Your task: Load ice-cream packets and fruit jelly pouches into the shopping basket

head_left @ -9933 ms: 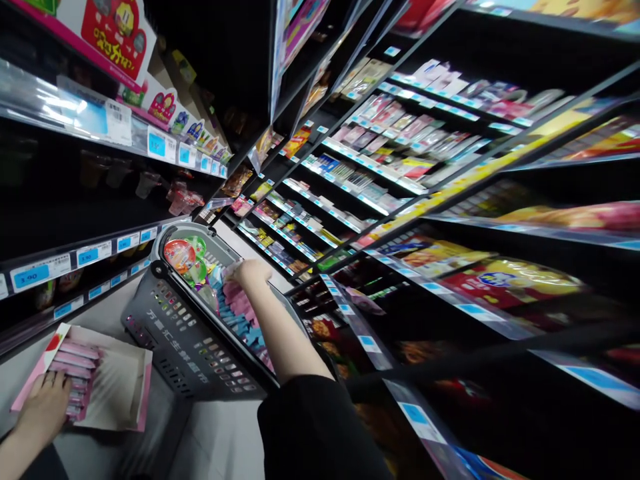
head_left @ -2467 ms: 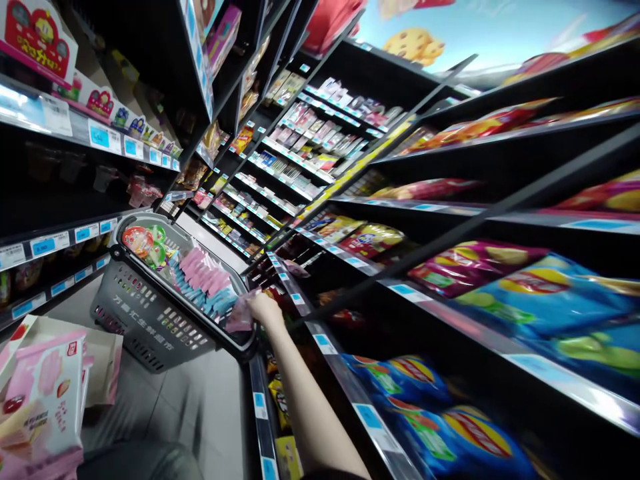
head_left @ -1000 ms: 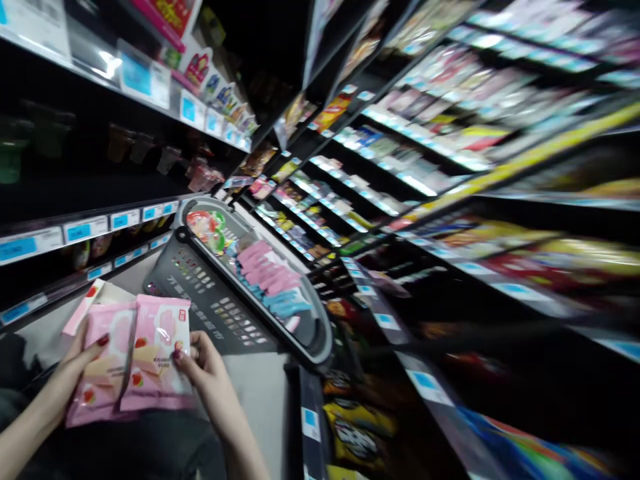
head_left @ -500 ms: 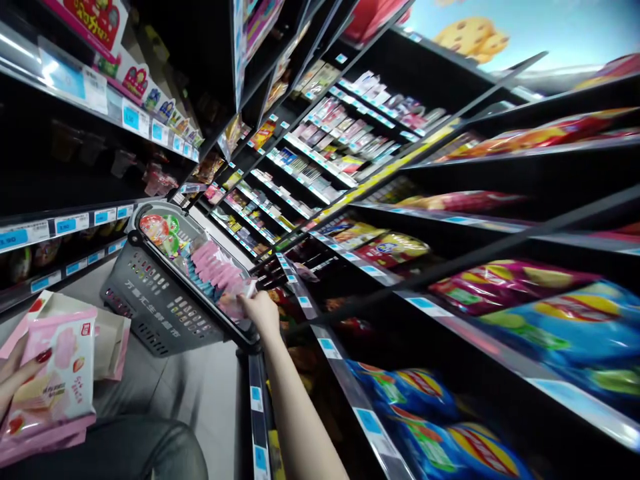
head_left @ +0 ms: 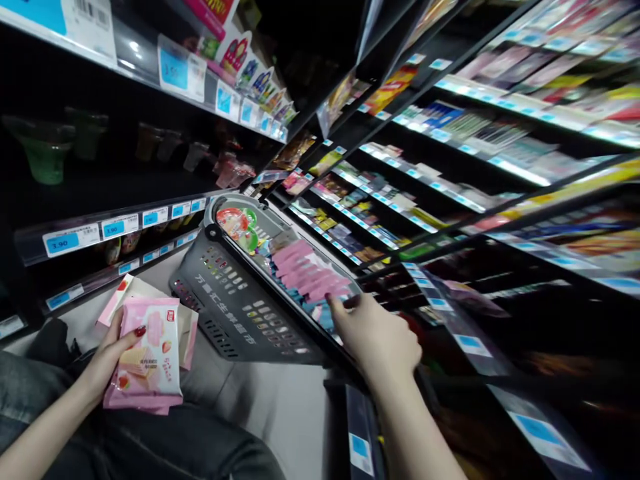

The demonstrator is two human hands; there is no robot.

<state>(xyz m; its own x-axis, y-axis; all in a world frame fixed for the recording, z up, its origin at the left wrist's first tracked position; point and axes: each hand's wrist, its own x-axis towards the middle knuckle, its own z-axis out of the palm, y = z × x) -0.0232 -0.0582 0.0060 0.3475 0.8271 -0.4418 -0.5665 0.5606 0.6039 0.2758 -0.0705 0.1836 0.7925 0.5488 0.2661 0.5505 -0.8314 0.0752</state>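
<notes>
My left hand [head_left: 117, 350] is closed around pink strawberry wafer packets [head_left: 150, 353], at least two stacked, with the thumb on the top one. Behind them is an opened pink-and-white carton [head_left: 187, 333], partly hidden. At the near right end of a grey shopping basket [head_left: 220, 300], my right hand [head_left: 375, 330] reaches over the rim. Its thumb and fingers look slightly apart beside a row of pink packets [head_left: 305, 267] inside; some fingertips are hidden. Blue packets and round red and green lidded items [head_left: 235, 223] also lie in the basket.
The basket stands on the grey floor [head_left: 295, 407] between shelves. On the left, a shelf [head_left: 125, 227] with price tags holds plastic cups [head_left: 45, 150]. Dark shelving [head_left: 460, 333] runs close along my right arm. My bent knees [head_left: 215, 440] are below the packets.
The view has swung to the right shelf's opposite side, so everything sits further right in it. My right hand has shifted from a pale wrapper at the basket's end to beside the pink packets.
</notes>
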